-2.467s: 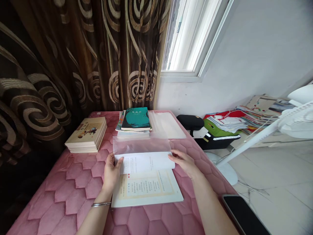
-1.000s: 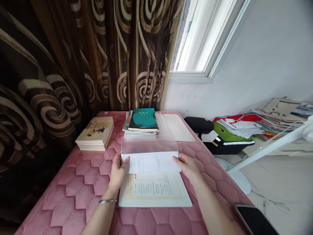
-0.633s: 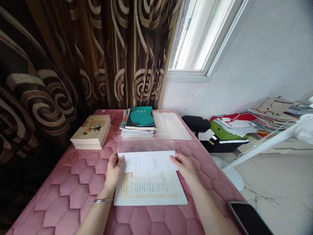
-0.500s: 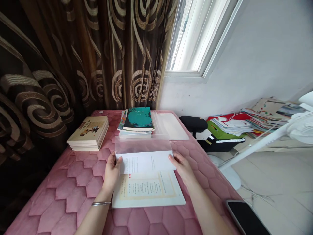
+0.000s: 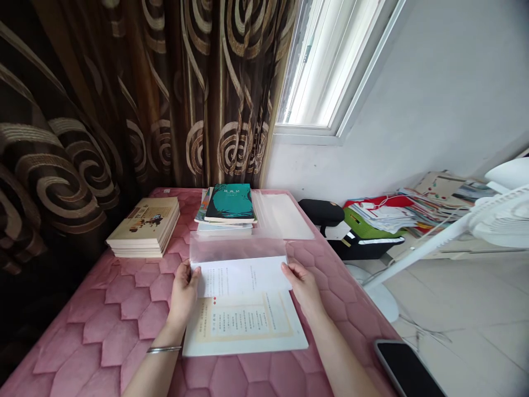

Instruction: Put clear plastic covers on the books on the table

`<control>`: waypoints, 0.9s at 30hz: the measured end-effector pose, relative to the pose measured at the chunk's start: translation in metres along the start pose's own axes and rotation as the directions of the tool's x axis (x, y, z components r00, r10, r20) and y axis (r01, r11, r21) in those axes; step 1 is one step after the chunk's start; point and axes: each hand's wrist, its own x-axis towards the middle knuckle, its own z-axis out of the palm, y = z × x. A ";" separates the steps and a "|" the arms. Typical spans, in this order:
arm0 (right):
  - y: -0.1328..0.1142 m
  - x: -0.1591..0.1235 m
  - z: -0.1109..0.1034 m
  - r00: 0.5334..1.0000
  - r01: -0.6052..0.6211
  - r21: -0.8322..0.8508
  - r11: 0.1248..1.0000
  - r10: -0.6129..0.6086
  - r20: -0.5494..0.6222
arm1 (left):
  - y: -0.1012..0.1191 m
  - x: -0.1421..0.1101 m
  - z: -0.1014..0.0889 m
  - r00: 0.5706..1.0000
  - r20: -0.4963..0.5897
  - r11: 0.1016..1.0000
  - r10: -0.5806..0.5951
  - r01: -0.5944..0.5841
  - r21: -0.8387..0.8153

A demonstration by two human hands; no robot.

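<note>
Printed booklet (image 5: 243, 322) lies long side across the pink quilted pad (image 5: 82, 342), far edge meeting a clear plastic sleeve (image 5: 237, 248). Left hand (image 5: 184, 295) and right hand (image 5: 303, 289) grasp its side edges between their fingers.

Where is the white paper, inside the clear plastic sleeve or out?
Mostly out: the top edge of the white paper meets the clear plastic sleeve, between left hand and right hand. How deep, cannot tell.

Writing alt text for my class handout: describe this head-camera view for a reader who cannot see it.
A left hand and right hand hold a printed white sheet at the mouth of a clear plastic sleeve on a pink quilted surface. Beyond lie stacked books and a teal-covered book; a phone shows at lower right.
</note>
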 end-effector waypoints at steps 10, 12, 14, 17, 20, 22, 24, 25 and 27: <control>-0.012 -0.005 0.010 0.994 -0.015 -0.025 1.000 0.012 -0.111 | 0.003 -0.005 -0.003 0.999 -0.001 0.996 -0.040 0.040 -0.074; -0.013 -0.006 0.010 0.993 -0.018 -0.004 1.000 0.017 -0.118 | 0.003 -0.004 -0.003 0.999 -0.003 0.997 -0.034 0.034 -0.075; -0.012 -0.006 0.010 0.992 -0.028 -0.014 1.000 0.027 -0.120 | 0.003 -0.004 -0.002 1.000 -0.006 0.997 -0.029 0.029 -0.071; -0.013 -0.007 0.010 0.993 -0.034 -0.052 0.998 0.028 -0.117 | 0.001 -0.003 -0.001 0.999 -0.023 0.998 -0.024 0.023 -0.063; -0.016 -0.008 0.010 0.992 -0.027 -0.069 0.997 0.018 -0.125 | -0.003 -0.003 -0.002 0.999 -0.032 0.998 -0.012 0.010 -0.056; -0.018 -0.009 0.010 0.992 -0.026 -0.076 0.997 0.017 -0.128 | -0.005 -0.002 -0.002 1.000 -0.029 0.999 -0.011 0.010 -0.053; -0.019 -0.010 0.011 0.991 -0.024 -0.079 0.997 0.013 -0.132 | -0.005 -0.002 -0.003 0.999 -0.029 0.998 -0.016 0.014 -0.057; -0.019 -0.010 0.011 0.991 -0.022 -0.079 0.997 0.011 -0.134 | -0.005 -0.002 -0.003 1.000 -0.025 0.998 -0.019 0.017 -0.064; -0.019 -0.010 0.012 0.990 -0.020 -0.082 0.996 0.009 -0.138 | -0.002 -0.004 -0.003 1.000 -0.010 0.996 -0.028 0.027 -0.086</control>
